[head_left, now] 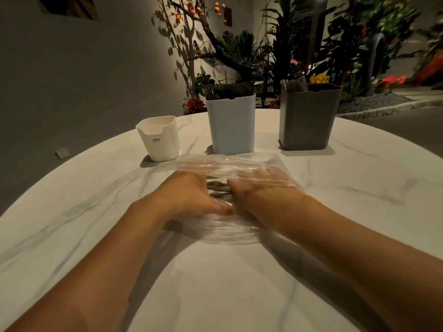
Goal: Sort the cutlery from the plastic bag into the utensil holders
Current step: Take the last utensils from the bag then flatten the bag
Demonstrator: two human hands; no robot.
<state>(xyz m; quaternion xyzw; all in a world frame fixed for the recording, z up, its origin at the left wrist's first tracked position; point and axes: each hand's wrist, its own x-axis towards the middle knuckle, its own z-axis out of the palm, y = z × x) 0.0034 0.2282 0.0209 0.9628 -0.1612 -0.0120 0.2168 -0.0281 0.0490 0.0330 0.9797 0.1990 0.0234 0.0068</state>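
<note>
Clear, glossy plastic bag [230,164], thin and creased, catching the light. Smooth pale bench [359,212] veined like marble, soft sheen. Matt plastic on all three holders: cream cup [159,142], pale blue bin [231,125], grey bin [308,121].

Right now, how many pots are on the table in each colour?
White holder, short, printed CRBW: 1
Pale blue holder, tall: 1
Grey holder, tall: 1
Total: 3 holders, all standing upright on the marble table behind the clear plastic bag.
</note>
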